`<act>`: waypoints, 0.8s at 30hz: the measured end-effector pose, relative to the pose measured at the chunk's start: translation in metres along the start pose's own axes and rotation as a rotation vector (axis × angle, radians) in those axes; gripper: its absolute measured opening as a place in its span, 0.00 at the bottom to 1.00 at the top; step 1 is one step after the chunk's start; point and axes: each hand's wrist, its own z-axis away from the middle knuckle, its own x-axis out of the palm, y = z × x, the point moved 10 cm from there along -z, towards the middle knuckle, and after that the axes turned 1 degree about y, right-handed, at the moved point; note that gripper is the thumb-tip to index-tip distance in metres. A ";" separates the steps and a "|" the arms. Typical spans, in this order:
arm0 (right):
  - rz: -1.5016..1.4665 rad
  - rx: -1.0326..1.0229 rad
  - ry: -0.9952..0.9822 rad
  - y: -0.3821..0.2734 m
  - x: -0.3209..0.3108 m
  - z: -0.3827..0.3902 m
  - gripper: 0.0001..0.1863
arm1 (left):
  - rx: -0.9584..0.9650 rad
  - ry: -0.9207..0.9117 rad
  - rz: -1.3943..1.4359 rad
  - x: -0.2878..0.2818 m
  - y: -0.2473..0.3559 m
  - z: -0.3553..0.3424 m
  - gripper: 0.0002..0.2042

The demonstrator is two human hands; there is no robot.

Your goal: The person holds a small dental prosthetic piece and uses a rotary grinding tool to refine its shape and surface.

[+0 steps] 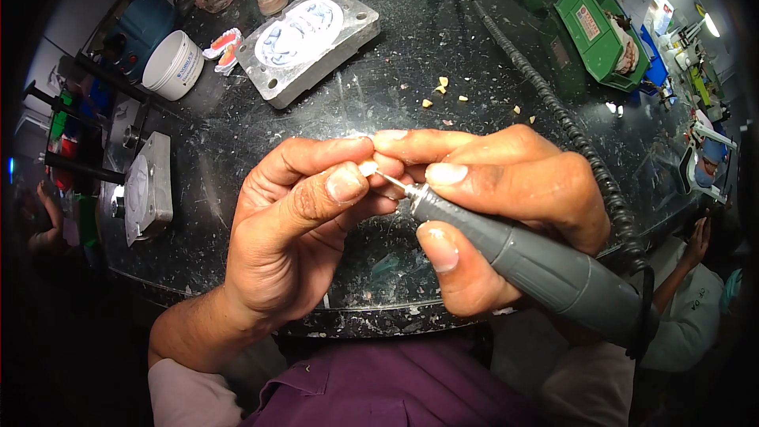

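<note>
Between the thumb and fingertips of my left hand (285, 221) is a small cream-coloured piece, tooth-like (368, 168), mostly covered by the fingers. My right hand (526, 190) grips a dark grey rotary handpiece (545, 265) like a pen, its thumb below the body. The handpiece's thin bur (393, 181) points left and reaches the small piece; whether it touches is too fine to tell. Both hands meet over the black bench (395, 111), fingertips close together. Beyond them lie several loose yellowish tooth-like bits (442, 82).
A metal flask half with white plaster (308, 39) lies at the back, near a pink-and-white dental model (225, 49) and a white tub (174, 65). Another flask part (150, 186) stands left. The handpiece's coiled cord (553, 95) crosses the right side. Green bins (601, 32) and another person's hand (696, 243) are beyond.
</note>
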 end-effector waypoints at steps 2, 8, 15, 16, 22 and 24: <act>-0.023 0.009 0.039 0.002 -0.002 0.001 0.14 | -0.018 0.020 0.001 0.000 -0.001 0.000 0.10; -0.011 0.021 0.025 0.001 -0.002 0.000 0.14 | -0.011 0.027 -0.014 -0.002 0.000 0.001 0.10; 0.005 0.052 0.037 0.002 -0.002 0.002 0.14 | 0.001 0.029 -0.019 -0.002 0.000 0.001 0.10; 0.001 0.068 0.050 0.003 -0.002 0.002 0.14 | 0.002 0.024 -0.017 -0.002 0.000 0.001 0.10; 0.001 0.076 0.045 0.004 -0.003 0.001 0.13 | -0.002 0.016 -0.003 0.000 0.000 0.000 0.10; 0.011 0.067 0.042 0.003 -0.003 0.001 0.13 | -0.006 0.020 0.001 0.000 0.000 0.000 0.10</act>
